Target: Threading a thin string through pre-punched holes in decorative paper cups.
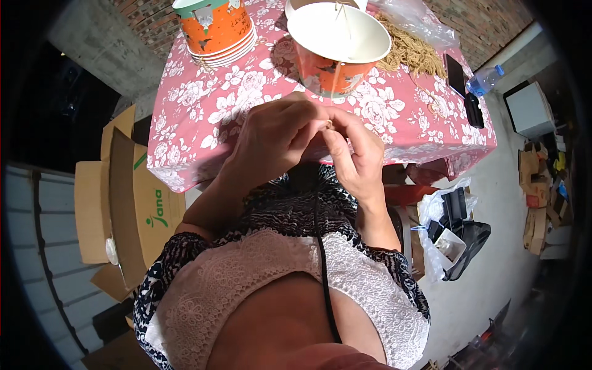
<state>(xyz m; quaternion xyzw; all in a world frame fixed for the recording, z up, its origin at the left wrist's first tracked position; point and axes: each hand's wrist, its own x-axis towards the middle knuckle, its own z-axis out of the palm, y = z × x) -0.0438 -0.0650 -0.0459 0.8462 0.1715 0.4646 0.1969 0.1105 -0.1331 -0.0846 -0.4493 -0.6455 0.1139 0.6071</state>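
My left hand [274, 139] and my right hand [354, 154] meet fingertip to fingertip over the near edge of a table with a pink flowered cloth [203, 117]. Between the fingertips they pinch a small piece of tan string [329, 124]; most of it is hidden by the fingers. Just beyond the hands stands an orange paper bucket [338, 46] with a white inside and a thin string handle across its mouth. A stack of the same orange buckets [217, 28] stands at the far left of the table.
A pile of tan string [410, 52] lies beside a clear plastic bag [416, 18]. A dark phone [456, 74] and a plastic bottle [484, 79] rest at the table's right edge. Cardboard boxes [132, 203] stand on the left; bags and boxes lie on the floor at right.
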